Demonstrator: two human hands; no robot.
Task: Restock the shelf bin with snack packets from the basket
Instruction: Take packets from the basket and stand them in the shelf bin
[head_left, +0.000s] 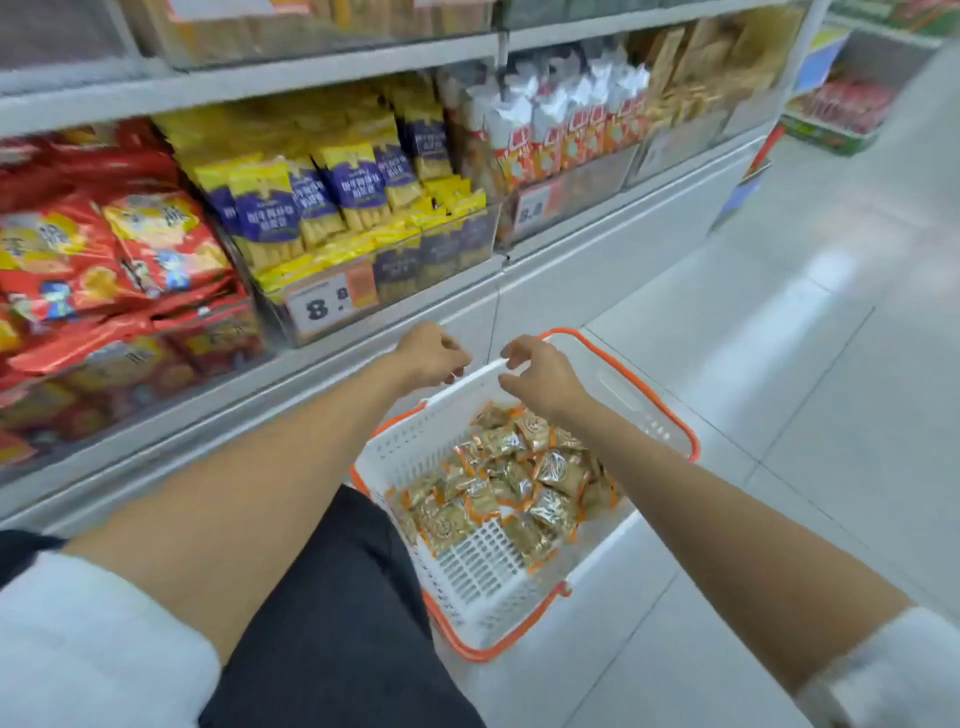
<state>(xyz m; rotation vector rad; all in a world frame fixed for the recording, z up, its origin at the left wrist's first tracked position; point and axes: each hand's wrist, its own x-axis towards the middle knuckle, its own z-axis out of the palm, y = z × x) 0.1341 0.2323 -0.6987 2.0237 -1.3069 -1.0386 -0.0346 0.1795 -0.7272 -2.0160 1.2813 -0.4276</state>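
Note:
A white basket (483, 571) with an orange rim stands on the floor beside the shelf. Several gold and orange snack packets (519, 483) lie in it. Its white handle (480, 370) is raised over the far end. My left hand (428, 356) curls its fingers over the left part of that handle. At the handle's right end is my right hand (543, 376), with thumb and fingers loosely curved around the bar and not closed on it. Neither hand holds a packet. Clear shelf bins (447, 249) sit just above and beyond the hands.
The nearest bin holds yellow and purple packets (311, 202) behind an 8.8 price tag (322, 306). Red bags (104, 249) fill the bin to the left, and white and orange packs (561, 124) fill the one to the right. My dark trouser leg (332, 613) touches the basket. Pale tiled floor (810, 364) extends to the right.

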